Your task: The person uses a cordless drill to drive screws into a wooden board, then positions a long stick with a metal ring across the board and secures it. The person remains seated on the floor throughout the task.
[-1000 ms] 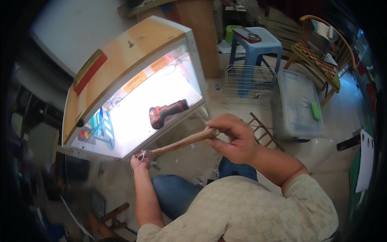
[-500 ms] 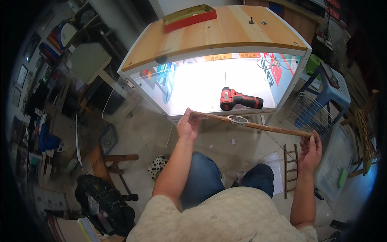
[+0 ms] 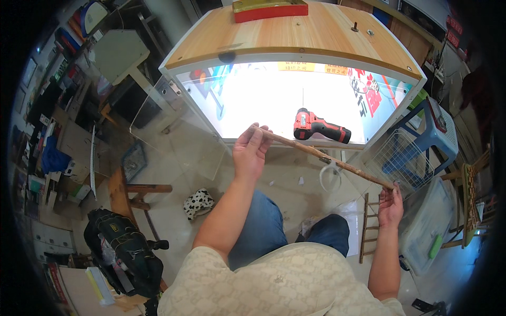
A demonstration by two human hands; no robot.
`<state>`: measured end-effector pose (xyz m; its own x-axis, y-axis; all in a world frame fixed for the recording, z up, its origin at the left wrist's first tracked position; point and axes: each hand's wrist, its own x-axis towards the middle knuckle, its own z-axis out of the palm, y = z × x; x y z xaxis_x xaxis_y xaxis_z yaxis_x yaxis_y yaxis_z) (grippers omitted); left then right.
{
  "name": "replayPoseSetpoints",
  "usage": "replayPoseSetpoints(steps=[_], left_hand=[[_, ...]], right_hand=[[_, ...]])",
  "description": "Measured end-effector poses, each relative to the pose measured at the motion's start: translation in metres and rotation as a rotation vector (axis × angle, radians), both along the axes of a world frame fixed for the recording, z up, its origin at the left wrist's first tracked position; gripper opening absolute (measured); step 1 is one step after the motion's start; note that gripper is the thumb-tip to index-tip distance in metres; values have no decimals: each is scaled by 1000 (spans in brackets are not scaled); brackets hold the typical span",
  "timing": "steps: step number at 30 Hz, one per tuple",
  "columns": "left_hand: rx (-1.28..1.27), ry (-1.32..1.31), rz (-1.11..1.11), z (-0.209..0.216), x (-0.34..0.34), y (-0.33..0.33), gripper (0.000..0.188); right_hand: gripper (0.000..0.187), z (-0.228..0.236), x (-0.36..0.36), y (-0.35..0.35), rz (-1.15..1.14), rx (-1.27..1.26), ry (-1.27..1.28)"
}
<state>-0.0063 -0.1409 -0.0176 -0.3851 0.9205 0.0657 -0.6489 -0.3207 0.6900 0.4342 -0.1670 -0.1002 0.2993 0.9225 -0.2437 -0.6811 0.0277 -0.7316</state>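
Head view, hands: the left hand (image 3: pixel 252 150) has its grip clenched around the upper left end of a long thin wooden stick (image 3: pixel 321 154); the right hand (image 3: pixel 390 205) grasps the lower right end with its fingers curled about it.
Stick: it runs slanting from upper left to lower right, held in the air above the person's knees, just in front of the lower edge of the lit panel.
Lit panel: a large white illuminated sign box (image 3: pixel 295 89) with a pale wooden top face; coloured print shows at its left and right parts.
On the panel: a red and black cordless drill (image 3: pixel 319 125) lies on its side on the bright face, just beyond the stick and apart from both hands.
On the wooden top: a red and yellow flat bar (image 3: pixel 270 9) at the far edge, and a small dark bolt (image 3: pixel 355 25) standing up.
Wire basket: a white wire basket (image 3: pixel 399 160) sits right of the panel; whether anything is in it cannot be told.
Stool: a blue plastic stool (image 3: pixel 426 134) stands behind the basket.
Clear bin: a clear lidded plastic bin (image 3: pixel 428 224) at the right, with a green item at its near end; its contents are unclear.
Floor, left: a black tool bag (image 3: pixel 124 250), zipped so that its contents are hidden, and a spotted black and white cloth (image 3: pixel 197 203) beside the person's left knee.
Floor, right: a small wooden ladder-like frame (image 3: pixel 369 226) lies beside the right knee.
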Motion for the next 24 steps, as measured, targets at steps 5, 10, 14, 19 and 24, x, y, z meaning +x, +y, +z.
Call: replayPoseSetpoints(steps=[5,10,14,19,24], left_hand=[[35,342,1,24,34,-30,30],[229,454,-68,36,81,-58,34],[264,617,-88,39,92,-70,37],[317,586,-64,36,99,-74,40],[372,495,-70,36,102,-73,42]], right_hand=[[26,-57,28,-2,146,-108,184],[21,-103,39,-11,315,-213,292],[20,-118,35,-20,176,-403,271],[20,-120,39,-24,185,-315,324],[21,-111,45,-24,174,-297,290]])
